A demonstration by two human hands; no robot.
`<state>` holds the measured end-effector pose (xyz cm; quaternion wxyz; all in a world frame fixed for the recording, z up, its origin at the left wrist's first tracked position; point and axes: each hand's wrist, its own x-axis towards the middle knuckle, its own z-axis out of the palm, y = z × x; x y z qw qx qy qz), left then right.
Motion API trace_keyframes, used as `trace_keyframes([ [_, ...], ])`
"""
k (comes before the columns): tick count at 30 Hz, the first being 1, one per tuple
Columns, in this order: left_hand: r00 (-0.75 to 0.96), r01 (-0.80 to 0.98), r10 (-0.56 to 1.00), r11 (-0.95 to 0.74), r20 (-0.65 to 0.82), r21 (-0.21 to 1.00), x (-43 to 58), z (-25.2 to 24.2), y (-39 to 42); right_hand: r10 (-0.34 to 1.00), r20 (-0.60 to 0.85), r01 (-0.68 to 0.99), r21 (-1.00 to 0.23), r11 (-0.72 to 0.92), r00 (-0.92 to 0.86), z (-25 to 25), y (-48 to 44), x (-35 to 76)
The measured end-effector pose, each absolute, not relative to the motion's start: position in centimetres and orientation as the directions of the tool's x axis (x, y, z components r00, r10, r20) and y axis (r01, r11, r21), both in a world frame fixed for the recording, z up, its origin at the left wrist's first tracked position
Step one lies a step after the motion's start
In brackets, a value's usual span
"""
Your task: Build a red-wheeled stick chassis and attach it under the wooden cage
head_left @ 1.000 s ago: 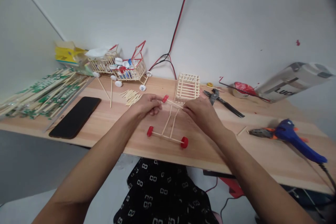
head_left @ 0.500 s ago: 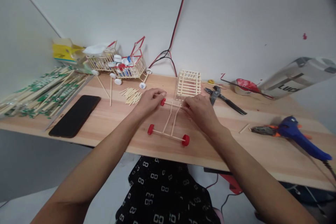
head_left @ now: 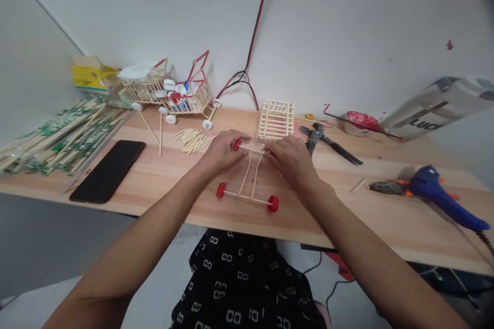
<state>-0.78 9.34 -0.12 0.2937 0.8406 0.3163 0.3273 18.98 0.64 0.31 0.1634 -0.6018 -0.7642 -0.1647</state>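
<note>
A wheeled frame of thin wooden sticks (head_left: 253, 180) lies on the table, with red bottle caps for wheels. My left hand (head_left: 223, 151) is closed around the red cap (head_left: 236, 145) at the left end of the far axle (head_left: 250, 149). My right hand (head_left: 291, 160) is pinched at that axle's right end, its fingers hiding whatever sits there. On the near axle are a left red cap (head_left: 220, 190) and a right red cap (head_left: 273, 203). Just beyond my hands stands a slatted stick basket (head_left: 276, 119).
Short cut sticks (head_left: 193, 140) lie left of my hands, near a phone (head_left: 108, 170) and bagged chopsticks (head_left: 65, 133). Two finished stick carts (head_left: 189, 97) stand behind. Rightward are pincers (head_left: 335, 148), a paint cup (head_left: 360, 123), pliers (head_left: 386, 187) and a blue glue gun (head_left: 436, 193).
My left hand has closed in around the far-left red cap, its thumb now at the axle. My right hand stays at the other end. The view has shifted slightly.
</note>
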Motion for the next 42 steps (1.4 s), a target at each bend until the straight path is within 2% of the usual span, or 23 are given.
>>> trace_keyframes([
  [6, 0.592, 0.341, 0.734, -0.604, 0.334, 0.721, -0.82, -0.21, 9.31, 0.864, 0.444, 0.970, 0.055, 0.238, -0.237, 0.51, 0.71, 19.06],
  [22, 0.615, 0.297, 0.693, -0.646, 0.377, 0.703, -1.05, -0.30, 9.66, 0.873, 0.418, 0.968, 0.104, 0.229, -0.252, 1.17, 0.74, 18.62],
  [42, 0.613, 0.354, 0.719, -0.621, 0.328, 0.699, -1.14, 0.29, 9.20, 0.868, 0.427, 0.967, 0.107, 0.232, -0.255, 0.83, 0.94, 18.67],
])
